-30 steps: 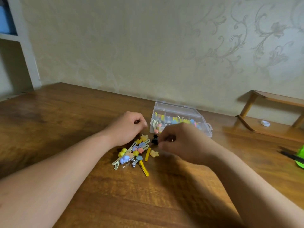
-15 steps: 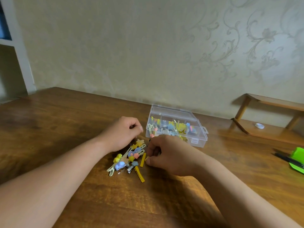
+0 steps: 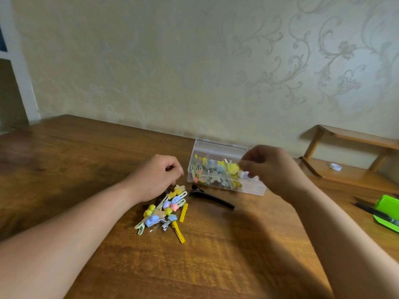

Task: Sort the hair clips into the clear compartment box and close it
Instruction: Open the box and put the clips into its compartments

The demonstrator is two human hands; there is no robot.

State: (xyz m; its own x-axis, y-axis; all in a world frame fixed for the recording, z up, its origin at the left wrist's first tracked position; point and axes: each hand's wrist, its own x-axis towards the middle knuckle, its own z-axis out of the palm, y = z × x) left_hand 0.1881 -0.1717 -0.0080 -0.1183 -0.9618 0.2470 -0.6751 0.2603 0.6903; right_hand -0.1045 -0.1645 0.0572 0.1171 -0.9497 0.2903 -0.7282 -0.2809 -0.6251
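Observation:
The clear compartment box (image 3: pixel 255 190) stands open near the wall, its lid (image 3: pixel 218 145) tipped back and several colourful clips inside. My right hand (image 3: pixel 272 169) hovers over the box's right half, its fingertips pinching a small pale clip that is blurred. A pile of pastel hair clips (image 3: pixel 166 210) lies on the table in front of the box. My left hand (image 3: pixel 156 176) rests at the pile's far end with its fingers curled; what is under them is hidden. A long black clip (image 3: pixel 212 199) lies between the pile and the box.
A low wooden rack (image 3: pixel 349 174) with a white cap (image 3: pixel 335 167) stands at the right by the wall. A green object (image 3: pixel 388 209) and black pens (image 3: pixel 367 209) lie at the right edge. A white shelf unit (image 3: pixel 20 83) rises at the far left.
My right hand lifted from the table beside the pile to above the box, taking a small beige clip with it. The black clip it covered now shows. My left hand stayed put.

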